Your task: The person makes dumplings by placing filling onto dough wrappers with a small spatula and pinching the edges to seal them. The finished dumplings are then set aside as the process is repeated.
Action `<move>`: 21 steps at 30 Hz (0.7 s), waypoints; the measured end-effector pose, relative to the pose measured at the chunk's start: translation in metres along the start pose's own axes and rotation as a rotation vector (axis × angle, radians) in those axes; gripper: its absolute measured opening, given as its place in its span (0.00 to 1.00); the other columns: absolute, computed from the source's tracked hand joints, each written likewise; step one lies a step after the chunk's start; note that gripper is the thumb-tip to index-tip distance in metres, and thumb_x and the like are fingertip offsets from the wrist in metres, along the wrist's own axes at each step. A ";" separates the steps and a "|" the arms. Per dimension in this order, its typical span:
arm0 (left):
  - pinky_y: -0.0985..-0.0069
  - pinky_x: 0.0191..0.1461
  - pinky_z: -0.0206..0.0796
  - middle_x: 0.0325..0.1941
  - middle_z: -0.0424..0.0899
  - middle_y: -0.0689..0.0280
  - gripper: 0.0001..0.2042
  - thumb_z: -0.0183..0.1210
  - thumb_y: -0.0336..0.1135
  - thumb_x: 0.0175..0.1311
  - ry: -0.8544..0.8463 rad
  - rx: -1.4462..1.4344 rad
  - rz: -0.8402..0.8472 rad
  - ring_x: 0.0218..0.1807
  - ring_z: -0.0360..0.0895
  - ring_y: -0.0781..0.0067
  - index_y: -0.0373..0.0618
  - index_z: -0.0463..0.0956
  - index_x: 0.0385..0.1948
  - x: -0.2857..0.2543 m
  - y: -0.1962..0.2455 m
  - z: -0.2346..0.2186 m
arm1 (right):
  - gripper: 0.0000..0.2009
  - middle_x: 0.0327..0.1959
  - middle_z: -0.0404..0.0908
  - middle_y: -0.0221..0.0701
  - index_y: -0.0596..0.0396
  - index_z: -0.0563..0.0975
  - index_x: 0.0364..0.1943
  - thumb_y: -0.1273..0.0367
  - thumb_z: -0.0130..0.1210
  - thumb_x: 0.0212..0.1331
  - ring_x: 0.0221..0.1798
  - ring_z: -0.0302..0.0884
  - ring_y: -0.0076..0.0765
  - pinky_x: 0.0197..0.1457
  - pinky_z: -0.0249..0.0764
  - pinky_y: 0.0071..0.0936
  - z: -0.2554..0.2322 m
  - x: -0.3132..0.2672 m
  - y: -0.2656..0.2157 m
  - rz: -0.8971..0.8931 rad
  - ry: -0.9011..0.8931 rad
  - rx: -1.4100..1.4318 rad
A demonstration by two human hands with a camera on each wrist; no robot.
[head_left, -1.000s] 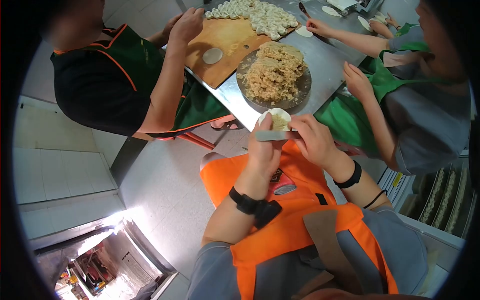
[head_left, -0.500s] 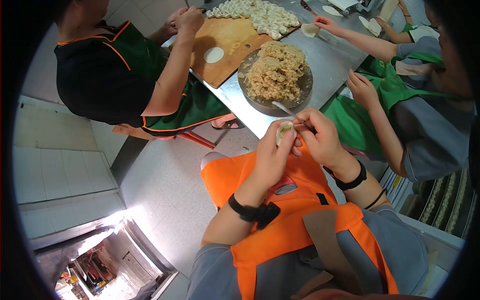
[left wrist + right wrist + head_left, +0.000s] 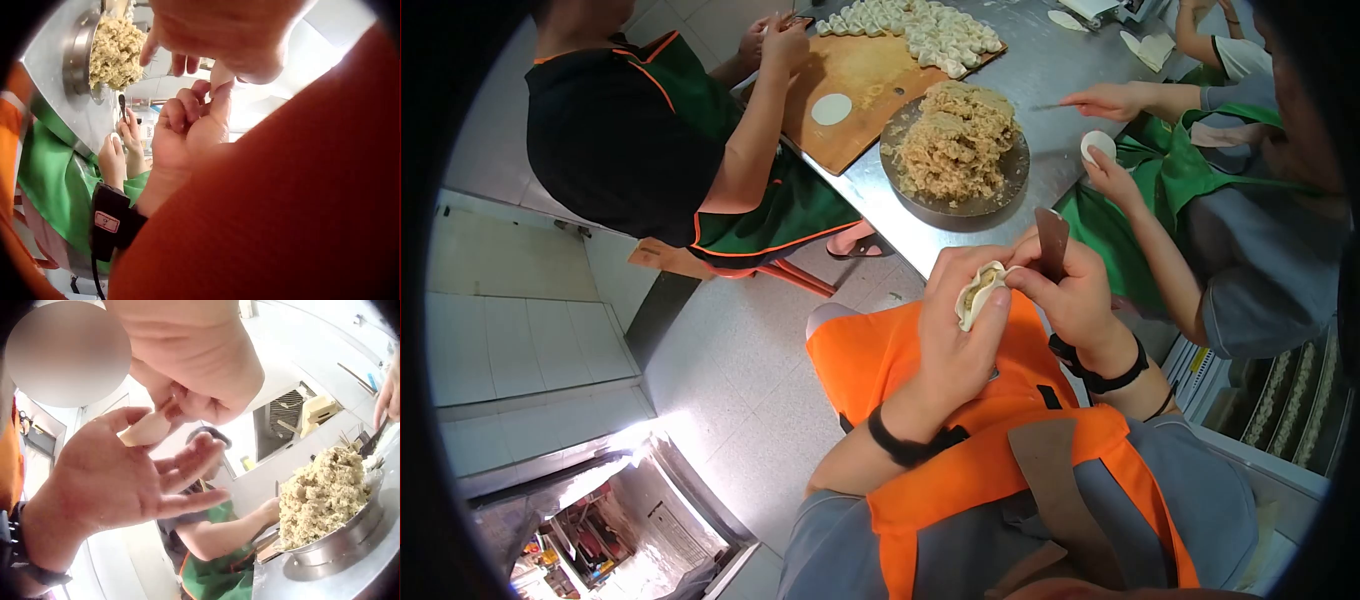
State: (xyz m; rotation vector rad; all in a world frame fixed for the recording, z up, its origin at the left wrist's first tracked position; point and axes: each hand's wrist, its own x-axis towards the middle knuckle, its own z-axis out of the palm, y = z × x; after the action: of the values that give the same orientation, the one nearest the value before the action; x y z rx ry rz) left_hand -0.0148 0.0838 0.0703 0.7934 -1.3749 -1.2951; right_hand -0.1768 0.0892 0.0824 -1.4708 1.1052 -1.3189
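Observation:
In the head view a half-folded dumpling (image 3: 980, 295) lies in my left hand (image 3: 955, 335), pinched between thumb and fingers, with pale filling showing in its gap. My right hand (image 3: 1085, 295) pinches the dumpling's near-right edge with thumb and forefinger. That same hand keeps a flat metal filling spatula (image 3: 1052, 240) in its grip, blade pointing up. From the right wrist, the dumpling's smooth underside (image 3: 147, 430) shows between the left thumb and forefinger, the other left fingers stretched out. Just beyond both hands stands a round metal pan (image 3: 955, 208) heaped with filling (image 3: 955, 140).
A wooden board (image 3: 840, 75) bears one round wrapper (image 3: 831, 109), with rows of finished dumplings (image 3: 910, 30) behind it. A person in a dark green apron (image 3: 770, 215) sits left. Another in green (image 3: 1140, 190) sits right, holding a wrapper (image 3: 1098, 148). Loose wrappers (image 3: 1148, 48) lie on the steel table (image 3: 1050, 130).
The wrapper, first open with filling under the spatula, is now folded and its edge pinched. The spatula has swung upright in my right hand. The person at right has lifted a wrapper off the table.

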 end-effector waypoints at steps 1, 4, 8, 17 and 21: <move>0.67 0.57 0.68 0.50 0.77 0.53 0.12 0.55 0.27 0.63 0.004 0.087 0.112 0.53 0.76 0.62 0.37 0.77 0.48 0.004 0.000 -0.001 | 0.06 0.31 0.79 0.25 0.60 0.78 0.36 0.74 0.63 0.60 0.32 0.72 0.18 0.35 0.69 0.19 0.001 -0.001 -0.003 -0.050 0.023 -0.064; 0.66 0.60 0.67 0.55 0.76 0.49 0.13 0.53 0.28 0.64 0.000 0.195 0.255 0.57 0.76 0.57 0.36 0.79 0.47 0.006 0.003 -0.002 | 0.04 0.28 0.77 0.29 0.60 0.78 0.33 0.75 0.62 0.59 0.29 0.73 0.23 0.32 0.68 0.21 -0.003 -0.005 -0.016 -0.079 -0.029 -0.269; 0.64 0.62 0.67 0.55 0.77 0.46 0.13 0.48 0.27 0.68 -0.147 0.053 0.165 0.59 0.77 0.54 0.35 0.81 0.46 0.005 0.004 -0.004 | 0.05 0.25 0.74 0.32 0.59 0.79 0.31 0.74 0.65 0.54 0.26 0.70 0.30 0.30 0.66 0.25 -0.008 -0.002 -0.019 -0.338 -0.069 -0.515; 0.80 0.28 0.68 0.31 0.82 0.63 0.19 0.41 0.40 0.76 -0.450 -0.325 -0.391 0.24 0.79 0.76 0.33 0.77 0.44 0.002 0.058 -0.018 | 0.14 0.23 0.68 0.36 0.61 0.76 0.38 0.63 0.59 0.59 0.23 0.68 0.43 0.27 0.65 0.33 -0.002 0.011 -0.031 -0.378 -0.255 -0.297; 0.74 0.26 0.66 0.26 0.77 0.63 0.13 0.42 0.33 0.75 -0.402 -0.054 -0.019 0.21 0.74 0.71 0.33 0.74 0.41 -0.009 0.036 -0.018 | 0.12 0.23 0.68 0.37 0.59 0.74 0.33 0.63 0.51 0.62 0.22 0.68 0.47 0.26 0.66 0.37 0.007 0.008 -0.024 -0.465 -0.286 -0.323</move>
State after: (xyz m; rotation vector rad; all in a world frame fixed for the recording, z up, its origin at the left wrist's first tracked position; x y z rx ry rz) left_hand 0.0107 0.0942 0.1004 0.5255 -1.6395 -1.5578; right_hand -0.1681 0.0875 0.1066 -2.1803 0.8413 -1.2112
